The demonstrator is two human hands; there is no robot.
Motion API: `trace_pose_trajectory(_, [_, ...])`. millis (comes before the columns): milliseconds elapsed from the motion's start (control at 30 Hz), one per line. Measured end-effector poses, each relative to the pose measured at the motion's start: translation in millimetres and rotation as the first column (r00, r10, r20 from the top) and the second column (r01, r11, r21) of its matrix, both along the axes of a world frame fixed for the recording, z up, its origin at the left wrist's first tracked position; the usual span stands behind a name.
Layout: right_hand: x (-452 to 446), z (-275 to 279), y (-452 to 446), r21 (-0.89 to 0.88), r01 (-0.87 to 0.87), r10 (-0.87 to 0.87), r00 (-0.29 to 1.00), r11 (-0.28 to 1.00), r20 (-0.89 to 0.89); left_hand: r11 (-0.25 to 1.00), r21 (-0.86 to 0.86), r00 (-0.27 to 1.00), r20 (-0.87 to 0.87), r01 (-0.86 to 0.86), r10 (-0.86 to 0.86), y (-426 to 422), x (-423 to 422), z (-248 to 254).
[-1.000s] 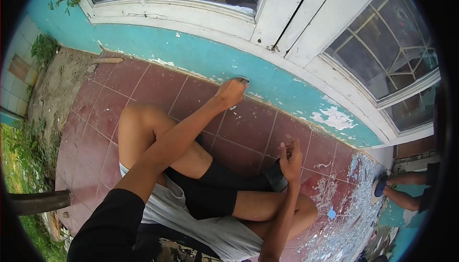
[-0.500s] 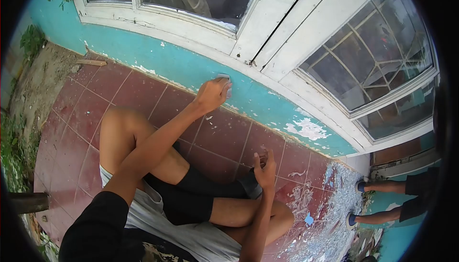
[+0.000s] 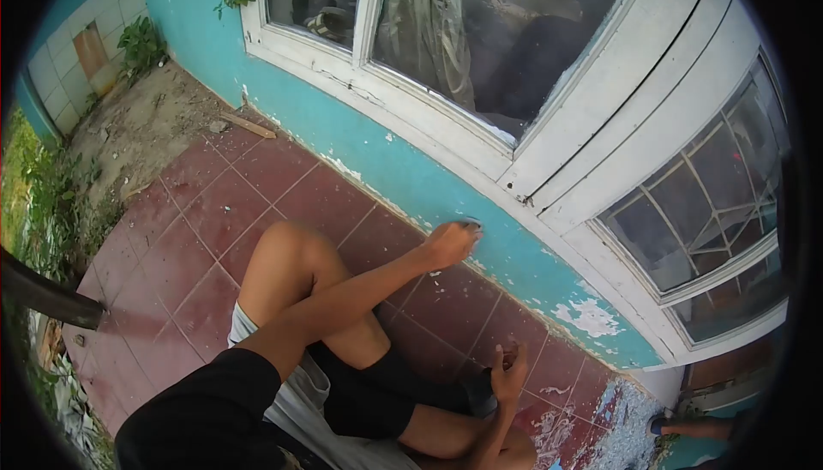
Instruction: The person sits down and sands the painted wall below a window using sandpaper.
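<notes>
My left hand (image 3: 453, 244) is closed around a small flat grey piece (image 3: 473, 224), pressed against the low turquoise wall (image 3: 403, 170). Most of that piece is hidden by my fingers, so its exact kind does not show. My right hand (image 3: 509, 371) hovers above the tiles beside my shoe, fingers loosely curled and apart, holding nothing I can see. Chipped white patches (image 3: 591, 318) mark the wall to the right of my left hand.
White window frames (image 3: 429, 110) with glass rise above the wall. Red floor tiles (image 3: 231, 208) lie around my crossed legs. Pale paint flakes (image 3: 630, 427) cover the floor at right, near another person's foot (image 3: 658, 425). A wood strip (image 3: 249, 124) lies at the far left.
The view has swung left, so the scene sits further right and lower. My left hand stays at the wall with the flat grey piece; my right hand keeps nearly the same pose.
</notes>
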State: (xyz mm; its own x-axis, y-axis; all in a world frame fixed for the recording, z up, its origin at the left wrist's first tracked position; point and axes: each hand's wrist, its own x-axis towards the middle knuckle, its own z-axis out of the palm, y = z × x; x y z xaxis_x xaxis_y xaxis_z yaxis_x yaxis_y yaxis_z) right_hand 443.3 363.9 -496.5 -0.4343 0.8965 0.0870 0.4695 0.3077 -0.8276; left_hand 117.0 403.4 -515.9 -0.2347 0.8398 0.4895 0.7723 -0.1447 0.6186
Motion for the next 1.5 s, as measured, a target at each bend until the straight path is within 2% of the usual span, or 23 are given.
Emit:
trace_pose_trajectory(33, [-0.6,-5.4,5.0,0.042,-0.020,0.018,0.999,0.999,0.034,1.000,-0.005,0.987,-0.158,-0.031,0.029,11.8,1.5,-34.4])
trace_pose_trajectory(67, [-2.8,-9.3,7.1,0.042,-0.023,0.022,1.000,0.999,0.012,1.000,-0.024,0.986,-0.167,-0.004,0.000,9.1,1.0,-28.6])
trace_pose_trajectory(167, [-6.0,-12.9,9.1,0.039,-0.027,0.029,0.999,0.999,-0.045,0.997,-0.068,0.998,-0.055,-0.045,0.041,-8.9,-9.1,34.0])
trace_pose_trajectory(233, [6.2,-24.3,12.5,0.050,-0.052,0.053,0.998,0.997,-0.026,0.974,0.130,0.957,0.248,-0.184,0.148,-16.2,-11.6,51.2])
trace_pose_trajectory(367, [10.3,-31.9,17.7,0.044,-0.014,0.014,1.000,0.999,0.013,0.979,0.154,0.984,0.135,-0.136,0.116,-4.9,-10.6,5.0])
trace_pose_trajectory(433, [0.0,-17.0,10.1,0.024,-0.003,0.003,1.000,1.000,0.022,0.986,0.158,0.990,-0.117,-0.059,0.078,9.2,-5.4,-22.1])
trace_pose_trajectory(467, [-3.6,-10.5,9.6,0.007,0.002,-0.002,1.000,1.000,0.022,0.983,0.174,0.991,-0.110,-0.051,0.071,11.5,-5.0,-11.6])
trace_pose_trajectory(567, [1.1,-16.0,8.5,0.058,-0.019,0.017,0.999,0.998,0.044,0.955,0.247,0.970,0.214,-0.165,0.113,-5.8,-14.1,32.0])
trace_pose_trajectory(667, [2.2,-12.0,5.1,0.028,0.017,-0.018,1.000,0.999,0.019,0.958,0.201,0.962,0.221,-0.205,0.160,-8.6,-8.5,24.0])
trace_pose_trajectory(700, [-0.4,-11.8,1.5,0.005,0.035,-0.035,0.999,0.999,0.018,0.966,0.180,0.965,0.215,-0.188,0.147,-7.7,-7.4,4.4])
trace_pose_trajectory(767, [-3.3,-7.5,6.0,-0.036,0.056,-0.056,0.998,0.998,-0.003,0.972,0.234,0.998,-0.064,-0.010,0.025,3.0,-2.2,-22.6])
trace_pose_trajectory(800, [-3.9,-6.9,7.8,-0.026,0.057,-0.057,0.998,0.998,0.002,0.970,0.244,0.998,-0.058,-0.011,0.026,1.5,-3.5,-9.7])
trace_pose_trajectory(867, [-4.1,-7.0,5.6,0.005,0.029,-0.030,0.999,1.000,0.028,0.999,0.043,0.995,0.097,-0.026,0.021,-3.0,-12.2,18.7])
trace_pose_trajectory(900, [-2.3,-6.8,3.7,0.043,0.022,-0.023,0.999,0.999,0.041,0.999,0.050,0.995,0.102,-0.015,0.010,-4.9,-12.6,28.1])
trace_pose_trajectory(967, [2.5,3.8,2.6,0.009,0.041,-0.041,0.999,0.999,0.029,0.957,0.215,0.950,0.284,-0.195,0.130,-12.7,-13.8,39.3])
trace_pose_trajectory(1000, [-0.4,5.1,-1.5,-0.033,0.048,-0.047,0.999,0.998,0.011,0.963,0.203,0.955,0.272,-0.180,0.121,-7.8,-12.9,24.6])
trace_pose_trajectory(1067, [-3.9,3.0,-0.1,-0.022,0.049,-0.049,0.999,0.999,-0.011,0.995,0.035,0.995,0.039,-0.098,0.097,-3.1,-9.6,-4.9])
trace_pose_trajectory(1167, [-8.6,0.1,3.9,0.010,0.025,-0.025,1.000,1.000,-0.004,0.996,-0.082,0.998,-0.066,-0.024,0.019,2.2,-10.9,-12.9])
trace_pose_trajectory(1200, [-6.4,-1.5,4.7,-0.005,0.022,-0.021,1.000,1.000,0.014,0.997,-0.073,0.998,-0.059,-0.034,0.030,-2.4,-8.1,4.1])
trace_pose_trajectory(1267, [-1.2,-3.3,4.5,0.011,0.008,-0.008,1.000,1.000,0.028,0.981,0.146,0.982,0.159,-0.129,0.105,-11.9,-11.8,29.1])
trace_pose_trajectory(1400, [-0.8,-1.3,0.9,0.018,0.034,-0.034,0.999,0.999,0.027,0.971,0.138,0.976,0.125,-0.194,0.177,-11.3,-16.8,3.4])
trace_pose_trajectory(1467, [-1.9,-9.0,5.8,0.006,0.043,-0.043,0.999,0.999,0.024,0.992,-0.075,0.986,-0.138,-0.100,0.089,-2.0,-16.7,-25.5])
trace_pose_trajectory(1500, [-4.0,-7.5,5.4,0.006,0.027,-0.027,1.000,1.000,0.013,0.993,-0.067,0.988,-0.129,-0.100,0.091,-5.4,-17.0,-13.3])
